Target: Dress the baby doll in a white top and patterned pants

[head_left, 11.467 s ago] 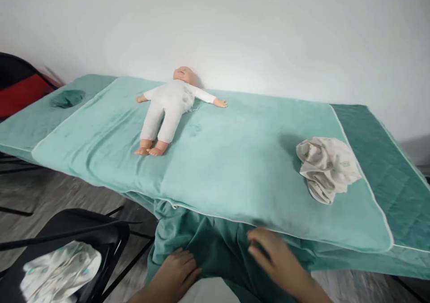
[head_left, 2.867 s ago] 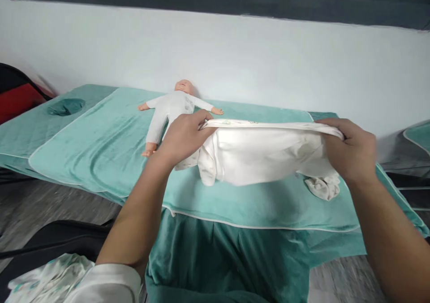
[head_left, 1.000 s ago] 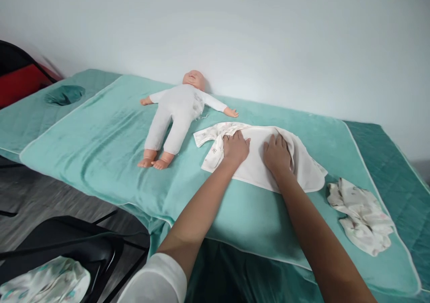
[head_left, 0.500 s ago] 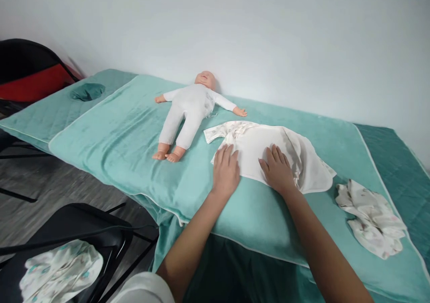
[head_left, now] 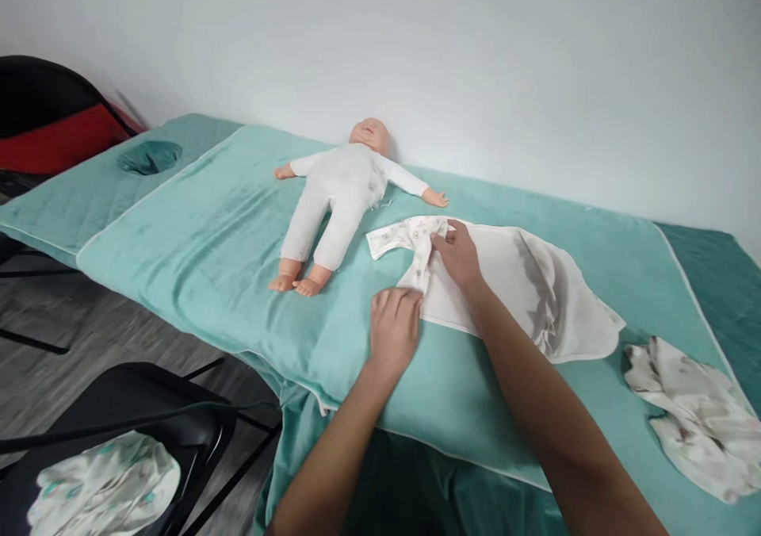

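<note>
A white baby shirt (head_left: 505, 262) lies spread on the bed, its plain side showing over most of it and a small print at its left end. My left hand (head_left: 394, 326) has its fingers curled onto the shirt's near left edge. Farther up, my right hand (head_left: 457, 254) pinches the printed cloth by the neck end, thumb and fingers together. Beyond both hands a baby doll (head_left: 342, 183) in a white body suit lies on its back, arms spread, head toward the wall.
A crumpled printed cloth (head_left: 695, 413) rests on the green bed cover (head_left: 238, 227) at the right. Another printed cloth (head_left: 107, 484) sits on a black folding chair (head_left: 148, 397) at lower left. The white wall (head_left: 505, 76) borders the bed's far side.
My right hand has moved left and away from me, from flat on the shirt's middle to the printed neck end. My left hand has drawn slightly nearer and curled its fingers.
</note>
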The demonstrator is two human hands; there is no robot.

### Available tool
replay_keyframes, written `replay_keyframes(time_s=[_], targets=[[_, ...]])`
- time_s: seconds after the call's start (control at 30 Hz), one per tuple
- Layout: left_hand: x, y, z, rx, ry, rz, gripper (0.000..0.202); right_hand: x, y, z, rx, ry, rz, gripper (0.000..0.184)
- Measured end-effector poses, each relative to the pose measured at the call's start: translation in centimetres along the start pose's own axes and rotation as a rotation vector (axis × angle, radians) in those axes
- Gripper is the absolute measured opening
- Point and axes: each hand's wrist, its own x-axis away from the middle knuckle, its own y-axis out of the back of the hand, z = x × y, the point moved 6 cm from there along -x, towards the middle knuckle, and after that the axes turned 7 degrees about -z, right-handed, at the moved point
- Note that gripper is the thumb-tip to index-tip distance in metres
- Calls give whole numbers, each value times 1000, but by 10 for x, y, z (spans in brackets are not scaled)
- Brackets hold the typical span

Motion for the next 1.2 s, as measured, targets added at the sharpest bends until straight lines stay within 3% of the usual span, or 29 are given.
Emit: replay_keyframes(time_s=[0.07, 0.17, 0.27, 0.37, 0.47, 0.53, 0.6, 0.77, 1.0, 1.2], targets=[[-1, 0, -9, 53, -61, -8, 9, -9, 4, -6, -87, -7, -37, 47], [-4, -7, -27, 73, -166, 15, 11, -18, 29, -20, -167, -14, -168, 38], [-3, -22, -46, 71, -267, 152, 17, -22, 54, -31, -105, -27, -254, 36], [-1, -31, -50, 208, -259, 277, 22, -23, 61, -35, 13, -48, -224, 37], [-11, -29, -21, 272, 19, 196, 25, -21, 58, -32, 142, -32, -193, 39], [-20, -28, 9, 154, 230, 109, 31, -18, 55, -29, 197, -20, -188, 39], [-30, -34, 33, 38, 336, 125, 43, -15, 55, -28, 213, -17, -189, 40], [-59, -56, 69, -28, 448, 251, 53, -12, 58, -29, 217, -44, -183, 42], [-71, -57, 103, -44, 647, 150, 41, -13, 59, -32, 212, -46, -205, 43], [-64, -49, 104, 103, 601, -20, 54, -13, 58, -33, 234, -37, -195, 46]])
